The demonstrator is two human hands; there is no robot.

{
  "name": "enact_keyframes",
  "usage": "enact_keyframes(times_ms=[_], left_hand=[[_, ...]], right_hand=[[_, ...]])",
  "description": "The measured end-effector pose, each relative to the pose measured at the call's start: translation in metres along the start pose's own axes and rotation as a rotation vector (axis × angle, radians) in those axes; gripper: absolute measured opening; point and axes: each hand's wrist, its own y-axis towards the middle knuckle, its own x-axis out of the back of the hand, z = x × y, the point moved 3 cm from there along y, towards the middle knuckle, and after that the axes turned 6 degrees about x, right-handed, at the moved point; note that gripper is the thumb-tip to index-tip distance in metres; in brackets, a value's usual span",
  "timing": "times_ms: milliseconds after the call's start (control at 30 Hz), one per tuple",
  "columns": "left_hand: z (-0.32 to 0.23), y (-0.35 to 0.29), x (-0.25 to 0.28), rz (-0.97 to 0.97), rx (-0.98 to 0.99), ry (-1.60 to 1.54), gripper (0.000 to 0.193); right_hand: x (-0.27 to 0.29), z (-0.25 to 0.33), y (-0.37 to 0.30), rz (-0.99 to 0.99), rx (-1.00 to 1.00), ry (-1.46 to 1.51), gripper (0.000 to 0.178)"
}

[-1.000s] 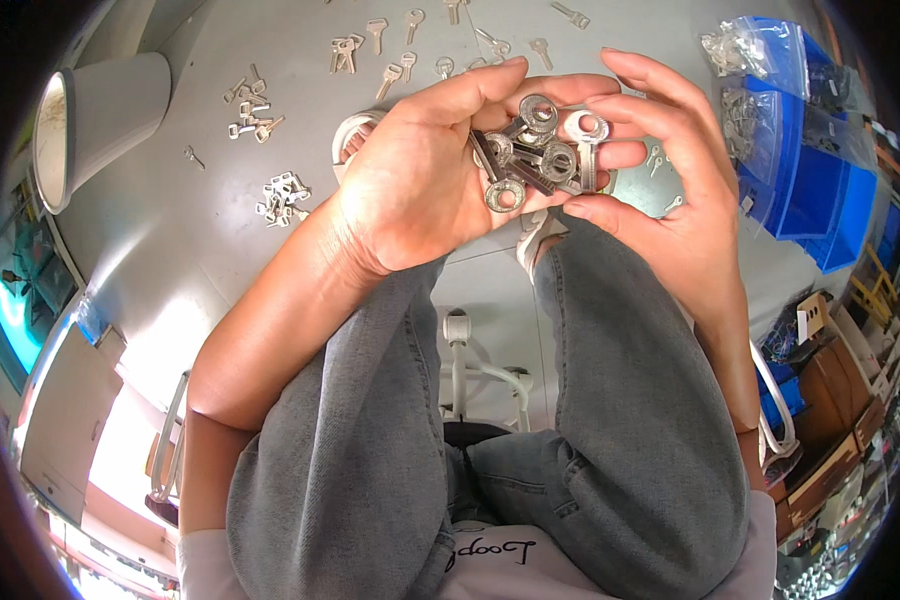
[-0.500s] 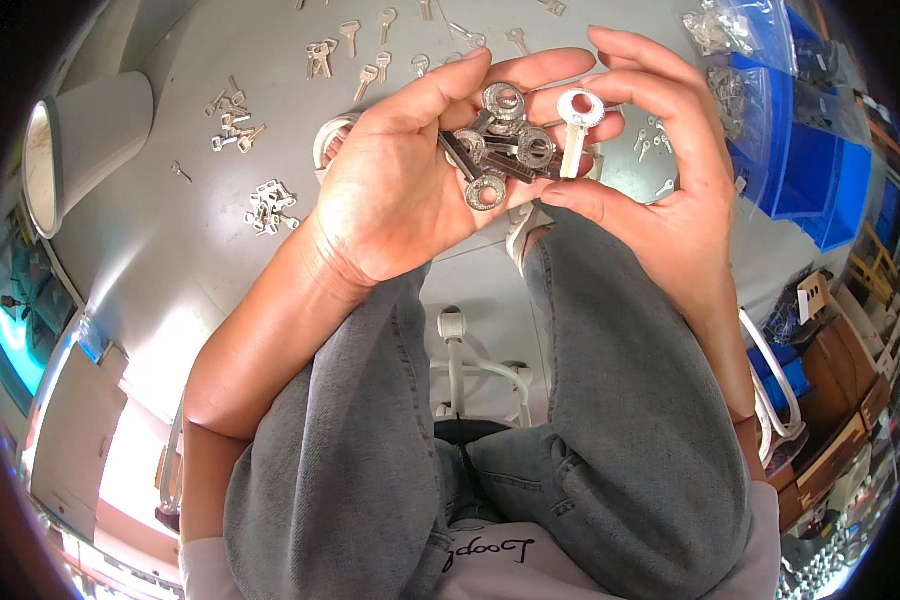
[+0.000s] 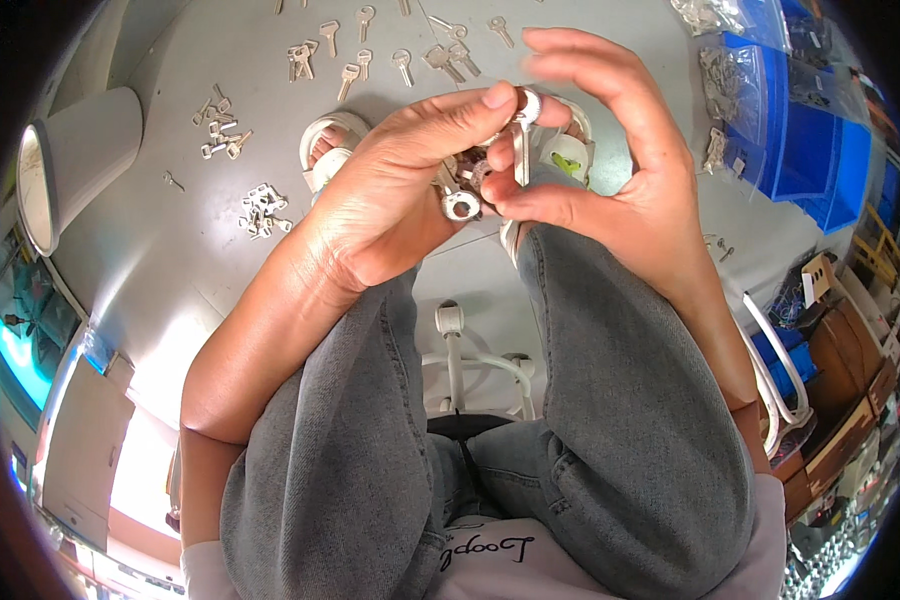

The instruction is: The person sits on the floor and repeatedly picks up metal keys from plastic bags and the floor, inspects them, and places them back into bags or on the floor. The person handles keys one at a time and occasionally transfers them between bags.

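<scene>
While the left hand (image 3: 390, 200) cups a bunch of keys (image 3: 465, 180), the right hand (image 3: 600, 170) pinches one key (image 3: 523, 140).

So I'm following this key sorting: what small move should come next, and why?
Probably draw the single key clear of the bunch. The right hand pinches it upright, while the left hand cups the remaining keys close beside it. Loose keys on the floor lie in groups beyond.
</scene>
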Motion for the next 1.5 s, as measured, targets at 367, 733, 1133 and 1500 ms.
enact_keyframes(times_ms=[367, 733, 1133, 1500], left_hand=[[0.001, 0.003, 0.035, -0.248, -0.05, -0.008, 0.032], [0.006, 0.008, 0.042, -0.256, -0.015, -0.004, 0.033], [0.005, 0.005, 0.045, -0.192, -0.027, -0.017, 0.036], [0.004, 0.002, 0.051, -0.171, -0.021, -0.032, 0.038]], right_hand=[[-0.012, -0.09, -0.083, 0.267, -0.286, -0.371, 0.02], [-0.058, -0.151, -0.068, 0.517, -0.327, -0.838, 0.009], [-0.061, -0.17, -0.065, 0.558, -0.388, -0.835, 0.009], [-0.089, -0.166, -0.061, 0.807, -0.234, -1.006, 0.009]])
